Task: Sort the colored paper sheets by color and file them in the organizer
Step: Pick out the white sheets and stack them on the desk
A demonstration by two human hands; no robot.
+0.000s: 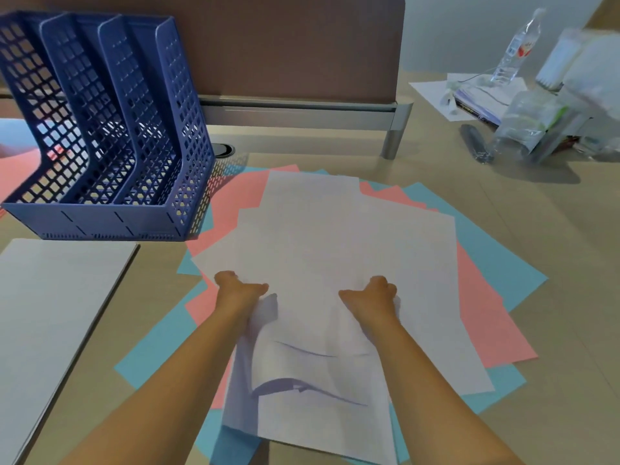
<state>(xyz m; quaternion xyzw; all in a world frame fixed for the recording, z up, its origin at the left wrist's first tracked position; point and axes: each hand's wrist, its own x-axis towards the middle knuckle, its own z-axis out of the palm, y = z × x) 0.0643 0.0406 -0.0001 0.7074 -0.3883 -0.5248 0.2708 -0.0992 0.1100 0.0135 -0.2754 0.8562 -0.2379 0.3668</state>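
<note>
No legible text, number or brand anywhere in view. Red-and-white label on the clear plastic bottle (518,45) at far right — too blurred to read. Dark spine of the book (476,110) beneath the bottle, with faint pale marks — likewise unreadable.

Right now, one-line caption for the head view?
Both hands gather white sheets off pink and blue paper, organizer empty.
</note>
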